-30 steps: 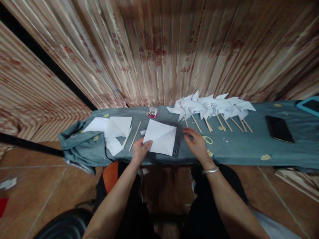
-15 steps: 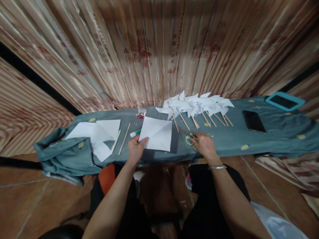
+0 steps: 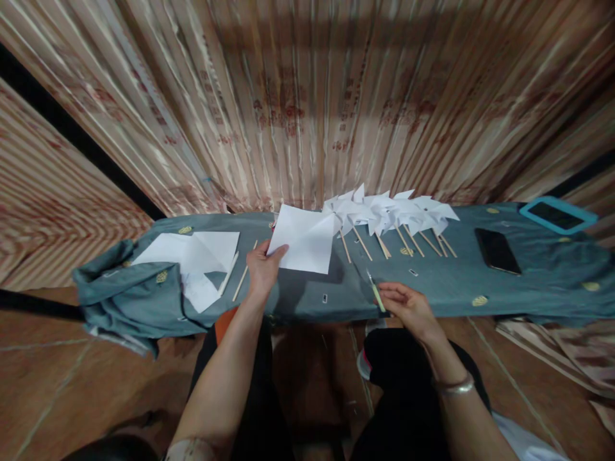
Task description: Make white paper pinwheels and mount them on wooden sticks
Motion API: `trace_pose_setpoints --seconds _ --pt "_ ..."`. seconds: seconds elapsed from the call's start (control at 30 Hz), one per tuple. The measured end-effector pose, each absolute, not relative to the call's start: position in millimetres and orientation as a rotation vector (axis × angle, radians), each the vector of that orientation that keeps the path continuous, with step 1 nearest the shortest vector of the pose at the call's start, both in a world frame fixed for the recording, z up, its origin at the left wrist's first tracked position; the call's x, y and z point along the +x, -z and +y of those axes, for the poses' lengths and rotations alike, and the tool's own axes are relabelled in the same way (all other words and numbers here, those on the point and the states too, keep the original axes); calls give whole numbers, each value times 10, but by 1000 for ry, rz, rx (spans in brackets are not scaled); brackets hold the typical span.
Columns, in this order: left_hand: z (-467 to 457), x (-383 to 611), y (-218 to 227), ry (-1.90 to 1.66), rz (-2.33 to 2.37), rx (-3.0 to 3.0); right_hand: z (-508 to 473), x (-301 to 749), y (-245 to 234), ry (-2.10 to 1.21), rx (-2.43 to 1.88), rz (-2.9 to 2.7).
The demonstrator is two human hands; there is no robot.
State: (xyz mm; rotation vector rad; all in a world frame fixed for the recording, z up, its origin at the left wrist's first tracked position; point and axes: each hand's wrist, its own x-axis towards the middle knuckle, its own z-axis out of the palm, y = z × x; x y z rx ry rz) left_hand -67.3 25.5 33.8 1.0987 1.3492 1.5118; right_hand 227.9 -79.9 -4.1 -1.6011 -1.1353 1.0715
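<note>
Nearest the viewer, the person's dark-trousered legs (image 3: 408,384) extended beneath the table edge, and a silver bangle (image 3: 454,386) encircled the right wrist. The right hand (image 3: 408,307), at the front edge of the table, was closed on a pair of green-handled scissors (image 3: 378,297); the blades pointed away from the person (seen nearly edge-on, so that their opening could not be judged). To its left, the left hand (image 3: 264,264) gripped the near left part of a white paper square (image 3: 305,240), thumb on the upper face. The square was raised over the middle of the table, its shadow falling on the grey-green tablecloth (image 3: 298,301), which bore yellow motifs and lay bunched at the left end. The scissors and the square were apart.

Just beyond the left hand, and partly hidden by it, lay a loose wooden stick (image 3: 244,274); farther left, white paper sheets (image 3: 211,251) overlapped one another. Toward the back of the table, right of the square, a row of white paper pinwheels (image 3: 389,211) overlapped, their sticks directed toward the person. To the right of these lay a black smartphone (image 3: 498,251) and, beyond it, a blue-framed tablet (image 3: 557,216). Behind everything hung a pleated, striped curtain (image 3: 307,96) with reddish floral figures.
</note>
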Motion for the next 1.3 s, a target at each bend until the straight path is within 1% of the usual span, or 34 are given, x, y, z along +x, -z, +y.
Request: trace_pose_setpoints --seconds 0.07,0.13,0.23,0.33,0.43,0.67,0.83,1.3 --pt "305 -683 -346 -1552 1343 1074 -828 2192 2 -1311 -1417 -968" --pt "349 -692 -357 -1599 1325 1036 -846 2062 -45 -1455 -1306 -858" --pt "392 -693 -369 -1655 1291 971 -862 1873 -95 -1558 -1232 -849" --pt "395 -674 -366 -1651 1250 938 -864 1768 -119 -1615 -1185 -978" --pt "374 -651 -338 -1590 1224 963 -851 1745 -135 -1653 -1115 -1104" --pt "341 -596 -250 -1499 1263 1030 -821 1777 -126 -1694 -1141 -1255" --pt "289 -536 -268 -1440 1255 1079 -810 1765 -130 -1697 -1118 -1262" --pt "267 -510 -260 -1421 1274 1121 -808 1752 -152 -1750 -1149 -1217"
